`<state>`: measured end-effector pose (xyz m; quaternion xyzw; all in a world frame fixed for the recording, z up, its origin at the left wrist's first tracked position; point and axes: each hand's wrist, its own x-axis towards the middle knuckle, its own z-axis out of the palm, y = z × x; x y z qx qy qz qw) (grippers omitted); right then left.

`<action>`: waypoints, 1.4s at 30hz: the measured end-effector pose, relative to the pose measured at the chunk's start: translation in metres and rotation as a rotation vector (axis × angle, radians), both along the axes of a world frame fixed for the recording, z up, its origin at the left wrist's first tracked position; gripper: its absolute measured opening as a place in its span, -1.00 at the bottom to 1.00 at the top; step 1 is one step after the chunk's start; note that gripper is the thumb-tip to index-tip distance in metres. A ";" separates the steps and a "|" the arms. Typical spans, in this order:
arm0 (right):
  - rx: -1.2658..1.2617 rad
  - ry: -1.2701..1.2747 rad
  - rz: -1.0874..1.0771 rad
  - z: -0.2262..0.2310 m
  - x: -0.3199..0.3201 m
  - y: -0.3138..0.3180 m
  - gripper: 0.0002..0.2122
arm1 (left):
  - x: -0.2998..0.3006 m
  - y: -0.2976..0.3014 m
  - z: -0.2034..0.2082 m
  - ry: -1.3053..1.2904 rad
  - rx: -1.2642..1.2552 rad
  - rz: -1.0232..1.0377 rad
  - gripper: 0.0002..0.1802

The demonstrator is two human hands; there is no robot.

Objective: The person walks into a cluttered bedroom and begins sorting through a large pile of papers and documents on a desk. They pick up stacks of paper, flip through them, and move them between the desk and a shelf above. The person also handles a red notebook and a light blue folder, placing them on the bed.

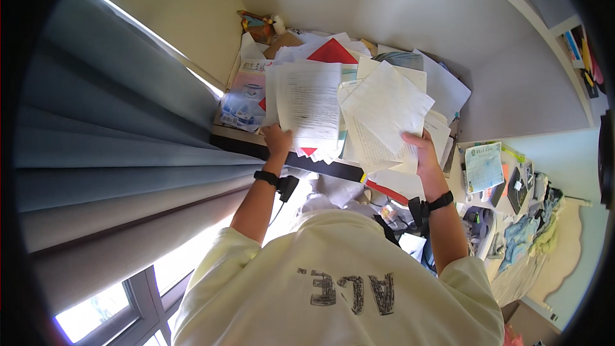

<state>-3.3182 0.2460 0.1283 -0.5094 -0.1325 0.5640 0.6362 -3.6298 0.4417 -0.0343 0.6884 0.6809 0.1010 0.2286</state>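
My left hand [278, 140] is closed on the lower left corner of a stack of written sheets [310, 99], its thumb on top. With my right hand [420, 150] I pinch the lower right edge of a loose bunch of papers [387, 107]; a blank-looking white sheet lies slantwise on top of lined, written ones. Both bundles are above a heaped desk, side by side. A small red piece [309, 152] shows at the bottom of the left stack. The fingers under each bundle are hidden.
A colourful magazine [243, 99] lies at the left by the blue-grey curtain [128, 141]. Behind the bundles are a red sheet [333, 52], more papers and small figures. To the right stand a side surface with a booklet [483, 166] and a clothes pile [522, 234].
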 end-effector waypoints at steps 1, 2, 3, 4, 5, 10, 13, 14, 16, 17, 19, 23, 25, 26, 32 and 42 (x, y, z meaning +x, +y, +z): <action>0.008 -0.008 0.005 0.003 -0.004 0.006 -0.46 | 0.001 -0.003 -0.001 -0.059 -0.037 0.037 -0.47; 0.011 -0.020 -0.002 0.008 -0.008 0.009 -0.47 | 0.013 -0.010 0.013 -0.091 -0.096 0.048 -0.44; 0.018 -0.031 0.006 0.013 -0.014 0.016 -0.47 | 0.016 -0.015 0.010 -0.085 -0.080 0.051 -0.44; 0.024 -0.031 0.040 0.019 -0.018 0.025 -0.47 | 0.018 -0.018 0.008 -0.079 -0.065 0.053 -0.44; 0.027 -0.030 0.068 0.023 -0.020 0.033 -0.47 | 0.021 -0.021 0.008 -0.072 -0.052 0.049 -0.44; 0.078 0.076 0.197 0.002 -0.025 0.071 -0.47 | 0.020 -0.019 0.012 -0.111 -0.138 0.018 -0.51; -0.019 0.113 0.237 -0.056 -0.036 0.092 -0.49 | 0.009 -0.008 -0.002 -0.184 -0.214 0.067 -0.52; -0.080 0.088 0.226 -0.075 -0.044 0.096 -0.49 | 0.009 -0.005 0.000 -0.184 -0.216 0.110 -0.52; -0.196 0.005 0.204 -0.113 -0.052 0.101 -0.51 | 0.006 -0.004 0.010 -0.197 -0.190 0.108 -0.45; -0.248 -0.051 0.190 -0.129 -0.053 0.100 -0.53 | 0.006 -0.002 0.009 -0.189 -0.173 0.075 -0.46; -0.283 -0.174 0.179 -0.160 -0.052 0.097 -0.53 | 0.006 0.000 0.005 -0.166 -0.143 0.009 -0.48; -0.296 -0.586 0.238 -0.160 -0.055 0.098 -0.44 | 0.002 0.003 -0.007 -0.178 -0.064 -0.132 -0.71; -0.338 -0.771 0.199 -0.167 -0.055 0.097 -0.40 | -0.001 0.010 -0.014 -0.307 -0.031 -0.147 -0.79; -0.399 -0.989 0.176 -0.180 -0.054 0.096 -0.36 | 0.002 0.013 -0.013 -0.378 0.017 -0.144 -0.75; -0.567 -0.701 0.064 -0.142 -0.093 0.109 -0.33 | 0.016 0.026 0.008 -0.313 -0.150 -0.196 -0.53; -0.059 -0.214 -0.029 -0.124 -0.066 0.091 -0.35 | 0.043 0.027 0.083 -0.746 -0.127 -0.471 -0.44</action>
